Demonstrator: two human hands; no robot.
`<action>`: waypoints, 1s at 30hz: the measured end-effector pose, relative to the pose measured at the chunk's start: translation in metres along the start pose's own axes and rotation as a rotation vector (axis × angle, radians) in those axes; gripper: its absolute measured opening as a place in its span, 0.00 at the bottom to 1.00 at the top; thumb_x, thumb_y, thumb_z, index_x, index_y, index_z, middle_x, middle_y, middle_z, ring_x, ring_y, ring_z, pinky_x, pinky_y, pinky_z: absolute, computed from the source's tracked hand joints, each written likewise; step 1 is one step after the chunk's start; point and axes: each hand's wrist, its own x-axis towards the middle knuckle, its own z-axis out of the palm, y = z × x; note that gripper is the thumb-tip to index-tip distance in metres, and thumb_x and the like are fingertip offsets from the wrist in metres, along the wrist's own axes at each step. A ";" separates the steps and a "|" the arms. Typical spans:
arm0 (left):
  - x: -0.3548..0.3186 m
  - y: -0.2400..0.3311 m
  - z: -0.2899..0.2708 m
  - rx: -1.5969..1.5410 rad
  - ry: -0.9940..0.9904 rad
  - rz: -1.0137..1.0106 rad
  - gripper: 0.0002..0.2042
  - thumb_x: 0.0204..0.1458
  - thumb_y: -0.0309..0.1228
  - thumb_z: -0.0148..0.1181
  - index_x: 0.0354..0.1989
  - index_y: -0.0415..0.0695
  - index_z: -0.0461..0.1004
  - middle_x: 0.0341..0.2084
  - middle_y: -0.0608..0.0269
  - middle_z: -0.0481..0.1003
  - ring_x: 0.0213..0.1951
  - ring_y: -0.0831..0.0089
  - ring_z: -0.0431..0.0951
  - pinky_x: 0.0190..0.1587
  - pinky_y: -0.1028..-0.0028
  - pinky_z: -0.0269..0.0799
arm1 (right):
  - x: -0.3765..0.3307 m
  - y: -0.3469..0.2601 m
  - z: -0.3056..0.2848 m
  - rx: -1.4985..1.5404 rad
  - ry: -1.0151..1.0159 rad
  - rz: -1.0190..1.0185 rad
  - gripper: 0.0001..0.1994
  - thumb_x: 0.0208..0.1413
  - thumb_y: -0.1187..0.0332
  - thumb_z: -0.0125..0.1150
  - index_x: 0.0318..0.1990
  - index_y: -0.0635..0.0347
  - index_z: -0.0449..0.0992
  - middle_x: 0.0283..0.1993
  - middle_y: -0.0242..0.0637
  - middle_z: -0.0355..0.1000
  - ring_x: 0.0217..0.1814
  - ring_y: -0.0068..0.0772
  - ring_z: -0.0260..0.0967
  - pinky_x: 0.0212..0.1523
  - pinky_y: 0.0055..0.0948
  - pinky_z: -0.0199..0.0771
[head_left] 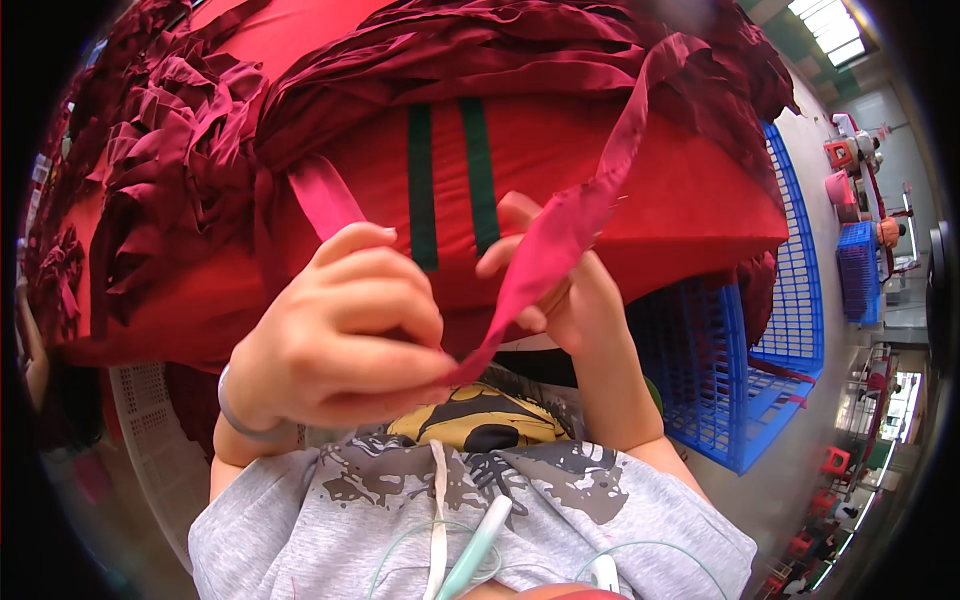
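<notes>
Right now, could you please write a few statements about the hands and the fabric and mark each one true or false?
1. Both hands hold the same pink strip. True: the left hand pinches its lower end and the right hand grips it higher up.
2. The crate to the right is green. False: it is blue.
3. The left wrist carries a band. True.
4. The red pile has two dark green stripes on its front. True.
5. The right hand is empty. False: the strip runs through its fingers.
6. The person wears a plain black shirt. False: the shirt is grey with a print.
</notes>
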 end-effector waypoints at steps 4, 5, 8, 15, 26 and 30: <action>-0.017 0.003 0.004 0.105 0.118 0.044 0.09 0.35 0.29 0.70 0.27 0.43 0.79 0.16 0.69 0.70 0.21 0.71 0.70 0.34 0.65 0.64 | 0.006 -0.047 -0.015 0.122 -0.270 -0.500 0.27 0.62 0.60 0.56 0.68 0.45 0.58 0.47 0.42 0.64 0.38 0.35 0.70 0.41 0.38 0.72; -0.021 0.000 0.006 0.093 0.163 0.025 0.09 0.35 0.28 0.70 0.27 0.42 0.79 0.15 0.69 0.69 0.19 0.72 0.69 0.30 0.67 0.64 | 0.000 -0.063 -0.015 0.097 -0.210 -0.625 0.31 0.52 0.71 0.57 0.67 0.50 0.62 0.46 0.43 0.65 0.37 0.31 0.67 0.36 0.27 0.72; -0.025 0.000 -0.009 0.208 0.160 0.010 0.11 0.30 0.23 0.69 0.26 0.43 0.78 0.14 0.68 0.68 0.14 0.71 0.67 0.19 0.73 0.59 | -0.030 -0.113 -0.040 0.285 -0.071 -0.684 0.32 0.45 0.75 0.57 0.63 0.48 0.68 0.36 0.32 0.58 0.29 0.22 0.54 0.30 0.22 0.60; -0.053 -0.028 -0.035 0.698 0.395 -0.119 0.13 0.37 0.15 0.68 0.32 0.41 0.77 0.19 0.63 0.69 0.21 0.68 0.68 0.23 0.70 0.63 | -0.138 -0.223 -0.173 0.120 0.381 -0.792 0.17 0.58 0.72 0.57 0.55 0.61 0.73 0.54 0.40 0.75 0.58 0.40 0.70 0.65 0.50 0.59; -0.069 -0.046 -0.022 0.661 0.196 -0.391 0.09 0.39 0.15 0.57 0.24 0.41 0.65 0.35 0.60 0.80 0.35 0.60 0.77 0.42 0.66 0.70 | -0.183 -0.301 -0.287 -0.062 1.080 -0.602 0.02 0.55 0.70 0.62 0.33 0.55 0.77 0.30 0.32 0.76 0.24 0.31 0.70 0.31 0.35 0.79; -0.075 -0.041 -0.025 0.550 0.267 -0.403 0.09 0.38 0.14 0.56 0.28 0.41 0.69 0.30 0.61 0.78 0.32 0.63 0.76 0.39 0.69 0.68 | -0.168 -0.307 -0.293 -0.081 1.301 -0.655 0.09 0.54 0.71 0.62 0.24 0.51 0.71 0.21 0.28 0.71 0.14 0.25 0.60 0.22 0.29 0.74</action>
